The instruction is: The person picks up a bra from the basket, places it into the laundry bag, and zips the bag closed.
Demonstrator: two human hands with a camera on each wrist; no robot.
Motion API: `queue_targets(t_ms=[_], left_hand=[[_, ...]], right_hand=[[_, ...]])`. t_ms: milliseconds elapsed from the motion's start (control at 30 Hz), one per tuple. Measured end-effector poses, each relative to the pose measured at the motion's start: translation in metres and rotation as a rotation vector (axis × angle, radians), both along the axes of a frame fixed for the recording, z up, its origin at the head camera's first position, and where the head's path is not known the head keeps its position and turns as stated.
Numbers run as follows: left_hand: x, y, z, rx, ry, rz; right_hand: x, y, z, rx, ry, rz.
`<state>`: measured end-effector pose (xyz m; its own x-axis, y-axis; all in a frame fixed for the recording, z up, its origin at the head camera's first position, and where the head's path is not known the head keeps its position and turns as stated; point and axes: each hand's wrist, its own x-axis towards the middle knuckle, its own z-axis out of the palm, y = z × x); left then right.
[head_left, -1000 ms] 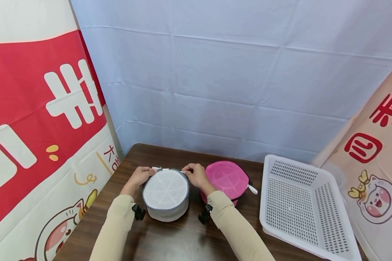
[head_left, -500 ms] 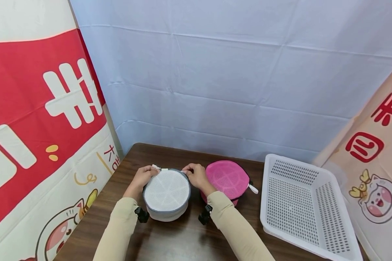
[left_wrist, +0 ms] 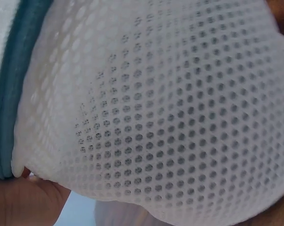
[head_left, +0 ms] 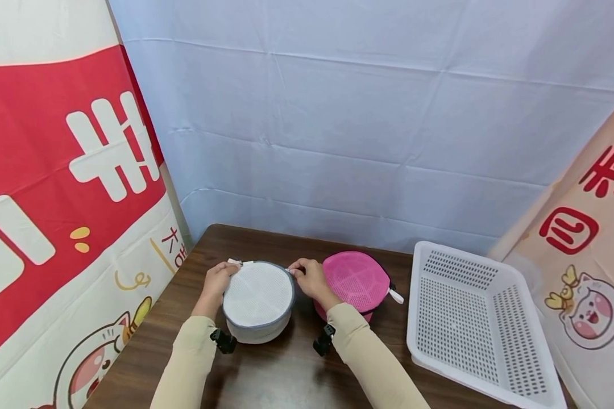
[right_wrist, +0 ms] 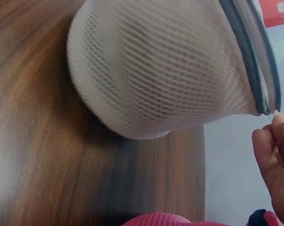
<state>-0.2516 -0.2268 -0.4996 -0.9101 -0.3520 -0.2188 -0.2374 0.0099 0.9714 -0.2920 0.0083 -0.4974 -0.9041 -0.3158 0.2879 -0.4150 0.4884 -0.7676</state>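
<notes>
A round white mesh laundry bag (head_left: 258,295) with a blue-grey zipper rim stands on the brown table in the head view. My left hand (head_left: 217,282) pinches its back-left rim, beside white tabs. At the back right, my right hand (head_left: 311,278) pinches a small white zipper pull with thumb and finger. The right wrist view shows those right-hand fingers (right_wrist: 269,155) at the corner of the rim, where two blue-grey edges meet. Perforated mesh of the bag (left_wrist: 179,117) fills most of the left wrist view, with part of the left hand (left_wrist: 27,200) at the rim.
Just right of the right hand sits a pink mesh laundry bag (head_left: 355,278) with black trim and a white tab. A white perforated plastic basket (head_left: 417,307) stands at the table's right end. A pale cloth backdrop hangs behind the table (head_left: 276,375), with printed banners either side.
The left hand has shifted slightly left and toward the body with the white bag's rim. The right hand's fingers have moved slightly right. The pink bag and basket stay put.
</notes>
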Motion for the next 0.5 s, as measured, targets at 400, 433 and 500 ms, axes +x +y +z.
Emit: queue_targets(t_ms=[400,433,500], left_hand=[[0.0043,0.0031,-0.0065,0.182,0.142,0.227],[0.0043,0.0042,-0.0071,0.196,0.149,0.246],[0.0042,0.0063,-0.0079,0.209,0.161,0.277]], right_hand=[[0.0082,0.0044,0.0026,-0.038,-0.064,0.019],[0.0085,0.0047,0.0029,-0.03,-0.056,0.017],[0.0091,0.0053,0.0038,-0.008,-0.029,0.012]])
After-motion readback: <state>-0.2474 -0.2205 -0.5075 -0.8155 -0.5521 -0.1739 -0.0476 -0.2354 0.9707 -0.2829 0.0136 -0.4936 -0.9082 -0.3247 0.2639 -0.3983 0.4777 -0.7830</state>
